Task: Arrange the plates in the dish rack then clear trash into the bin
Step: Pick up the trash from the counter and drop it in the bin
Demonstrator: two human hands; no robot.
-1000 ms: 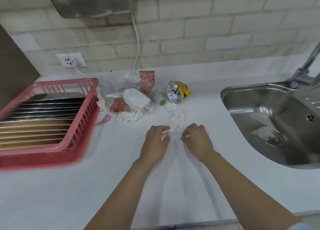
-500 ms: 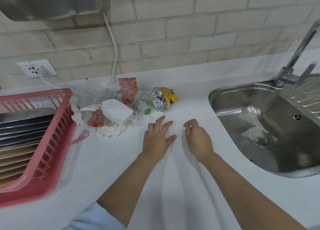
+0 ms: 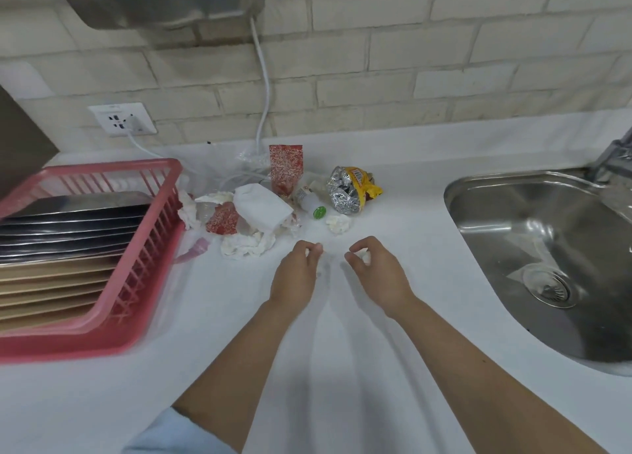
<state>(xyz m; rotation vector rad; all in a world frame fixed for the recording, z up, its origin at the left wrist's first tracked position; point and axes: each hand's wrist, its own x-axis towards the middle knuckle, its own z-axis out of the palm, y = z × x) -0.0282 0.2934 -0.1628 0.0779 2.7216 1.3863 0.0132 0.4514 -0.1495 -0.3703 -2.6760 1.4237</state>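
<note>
The pink dish rack (image 3: 143, 248) stands at the left, filled with upright plates (image 3: 68, 234), dark metal ones behind and beige ones in front. A trash pile lies at the back of the white counter (image 3: 342, 368): red wrappers (image 3: 285, 166), a folded white tissue (image 3: 261, 207), crumpled tissues (image 3: 244, 245), a small bottle with a green cap (image 3: 313, 205) and a foil snack bag (image 3: 349, 190). My left hand (image 3: 297, 272) and my right hand (image 3: 379, 272) are just in front of the pile. Each pinches a small white tissue scrap (image 3: 365, 257) at its fingertips. No bin is in view.
A steel sink (image 3: 547, 248) with a drain strainer and some wet paper sits at the right, and its tap (image 3: 615, 156) is at the frame edge. A wall socket (image 3: 121, 120) and a white cable (image 3: 263, 94) are on the brick wall.
My left hand lay flat on the counter half a second ago; its fingers have curled into a pinch. Both hands stay in front of the pile while the view swings back to the left.
</note>
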